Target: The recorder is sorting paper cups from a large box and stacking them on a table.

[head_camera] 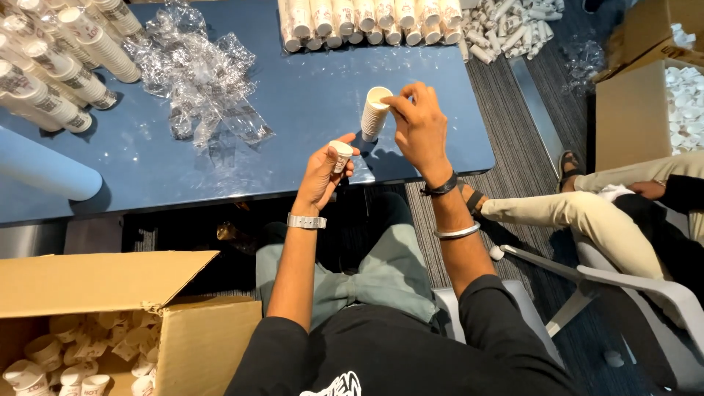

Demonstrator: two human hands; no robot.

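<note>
My left hand (323, 172) holds a small white paper cup (340, 154) just off the near edge of the blue table (308, 88). My right hand (419, 121) pinches the rim of the top cup of a short tilted stack of paper cups (375, 114), which rests on the table near its front edge. The two hands are close together, the left one lower and nearer to me.
Long cup stacks (66, 66) lie at the table's far left and far edge (367, 22). Crumpled clear plastic wrap (198, 81) sits between them. An open cardboard box of loose cups (81, 345) stands at my lower left; another box (660, 95) is at right. A seated person's legs (587, 213) are at right.
</note>
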